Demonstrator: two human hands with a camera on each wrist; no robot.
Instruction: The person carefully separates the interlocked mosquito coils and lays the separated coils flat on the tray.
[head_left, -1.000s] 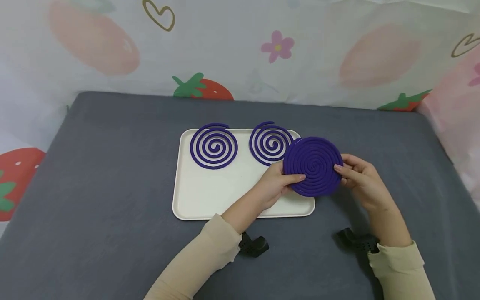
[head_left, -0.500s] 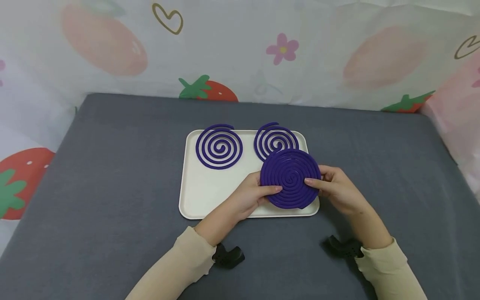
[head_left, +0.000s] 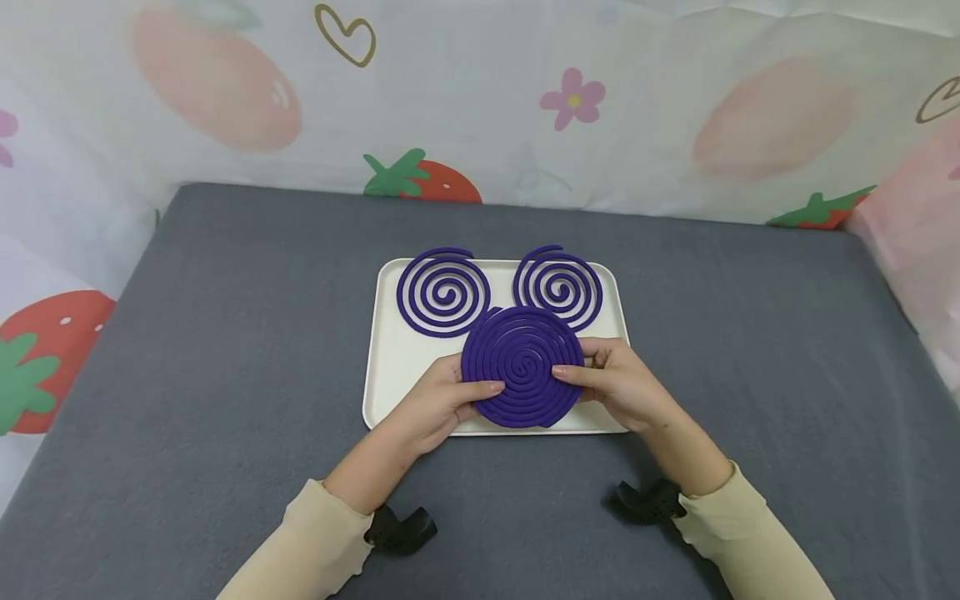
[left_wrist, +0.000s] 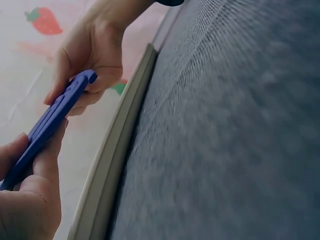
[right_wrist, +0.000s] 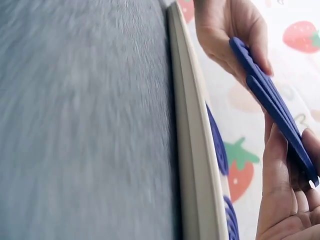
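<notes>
Both hands hold up a tightly wound pair of purple mosquito coils [head_left: 525, 354], nested into one disc with a loose outer end at opposite sides. My left hand [head_left: 438, 404] pinches its left edge, thumb on the face and fingers behind. On the right edge, my right hand [head_left: 622, 379] pinches it the same way. Edge-on in the left wrist view, the disc [left_wrist: 50, 117] is tilted above the tray. Two separated single coils, one at the left [head_left: 444, 293] and another at the right [head_left: 558, 287], lie at the tray's far side, their outer ends over its rim.
The shallow cream tray [head_left: 405, 375] sits on a grey cloth-covered table [head_left: 225, 350]. A white curtain [head_left: 480, 83] with strawberry prints hangs behind the table's back edge. Black wrist devices hang under both forearms.
Both hands have carried the nested coil pair leftward and a little nearer, from the tray's right side to over its middle. The disc has also been turned somewhat. The two single coils stay put.
</notes>
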